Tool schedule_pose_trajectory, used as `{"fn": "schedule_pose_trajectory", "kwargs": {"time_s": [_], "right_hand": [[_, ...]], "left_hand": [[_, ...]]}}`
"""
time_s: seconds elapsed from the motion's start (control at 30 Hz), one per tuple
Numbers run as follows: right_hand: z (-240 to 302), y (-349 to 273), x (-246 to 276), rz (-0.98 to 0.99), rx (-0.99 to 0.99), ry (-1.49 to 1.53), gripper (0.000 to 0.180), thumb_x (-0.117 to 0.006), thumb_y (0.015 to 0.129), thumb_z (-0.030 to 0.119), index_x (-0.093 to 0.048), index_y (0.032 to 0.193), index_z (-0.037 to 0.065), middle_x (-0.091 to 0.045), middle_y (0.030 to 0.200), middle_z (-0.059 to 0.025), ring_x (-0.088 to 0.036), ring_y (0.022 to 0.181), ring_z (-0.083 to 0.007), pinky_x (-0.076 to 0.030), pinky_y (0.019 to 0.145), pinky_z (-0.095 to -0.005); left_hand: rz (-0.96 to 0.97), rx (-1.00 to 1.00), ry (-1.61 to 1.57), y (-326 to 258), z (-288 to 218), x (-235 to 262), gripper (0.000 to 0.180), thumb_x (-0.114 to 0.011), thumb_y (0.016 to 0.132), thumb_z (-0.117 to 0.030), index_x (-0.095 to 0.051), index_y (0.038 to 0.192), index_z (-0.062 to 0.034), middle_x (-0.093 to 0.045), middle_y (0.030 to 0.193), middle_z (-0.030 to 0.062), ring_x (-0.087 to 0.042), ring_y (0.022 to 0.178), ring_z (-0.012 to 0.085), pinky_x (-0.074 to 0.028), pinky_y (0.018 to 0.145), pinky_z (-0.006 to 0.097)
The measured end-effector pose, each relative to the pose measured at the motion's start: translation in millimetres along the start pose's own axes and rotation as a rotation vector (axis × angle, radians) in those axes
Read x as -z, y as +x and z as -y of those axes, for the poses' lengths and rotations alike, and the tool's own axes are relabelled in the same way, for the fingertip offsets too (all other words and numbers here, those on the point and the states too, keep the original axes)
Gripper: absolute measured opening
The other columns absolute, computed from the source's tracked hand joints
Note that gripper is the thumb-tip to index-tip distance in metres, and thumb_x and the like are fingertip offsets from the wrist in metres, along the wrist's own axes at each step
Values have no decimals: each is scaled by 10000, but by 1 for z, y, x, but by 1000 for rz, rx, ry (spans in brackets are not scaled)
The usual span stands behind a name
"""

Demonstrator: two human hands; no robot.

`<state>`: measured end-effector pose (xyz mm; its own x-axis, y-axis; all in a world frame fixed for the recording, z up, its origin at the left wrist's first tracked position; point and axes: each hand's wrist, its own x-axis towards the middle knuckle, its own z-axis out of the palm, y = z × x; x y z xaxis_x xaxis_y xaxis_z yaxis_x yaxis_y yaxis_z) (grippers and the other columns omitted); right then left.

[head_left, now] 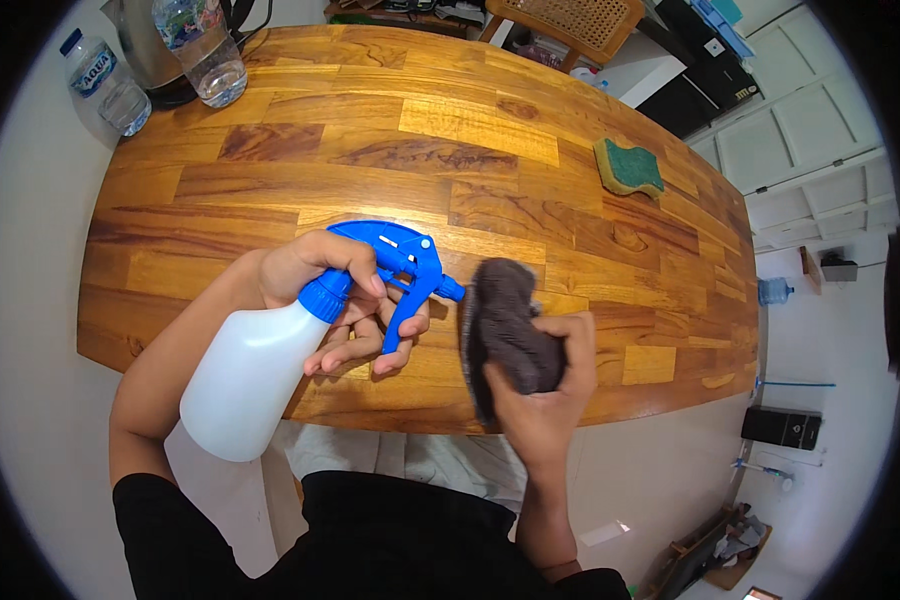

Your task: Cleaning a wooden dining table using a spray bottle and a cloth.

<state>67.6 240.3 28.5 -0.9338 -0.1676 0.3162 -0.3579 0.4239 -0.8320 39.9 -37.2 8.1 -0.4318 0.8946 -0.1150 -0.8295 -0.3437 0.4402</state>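
The white spray bottle (245,375) with its blue trigger head (395,262) sits in our left hand (340,300), fingers wrapped around its neck and trigger, nozzle aimed at the dark cloth (505,335). Our right hand (545,390) grips that cloth, fingers closed on it, above the wooden surface (370,150); a green sponge (630,167) lies well apart.

The spray bottle (260,370) has a milky white body with a bright blue collar, trigger and nozzle, and the cloth (507,333) is dark brownish grey. The table (390,150) is a patchwork of wood blocks, honey gold to deep reddish brown with dark grain. The sponge (629,167) is green over yellow, and the sleeves (180,545) are black.
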Motion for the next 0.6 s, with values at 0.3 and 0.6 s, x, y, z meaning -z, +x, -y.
{"fn": "schedule_pose_trajectory", "kwargs": {"time_s": [0.3,0.6], "right_hand": [[-7,-4,11,58,130,-428,484,-729,619,54,-628,1092,62,-534,1011,-134,-538,989,-346,-380,837,-436],[-84,3,120,-253,11,-663,340,-689,803,-3,-552,1114,-3,-531,1033,-199,-575,981,-387,-464,894,-428]], "left_hand": [[42,-41,-16,-1,1,3,437,-546,870,-257,-542,1085,124,-619,1000,377,-712,590,275,-597,439,301],[113,-85,-66,1,6,7,450,-545,873,-255,-528,1094,137,-617,989,381,-716,594,285,-607,453,306]]}}
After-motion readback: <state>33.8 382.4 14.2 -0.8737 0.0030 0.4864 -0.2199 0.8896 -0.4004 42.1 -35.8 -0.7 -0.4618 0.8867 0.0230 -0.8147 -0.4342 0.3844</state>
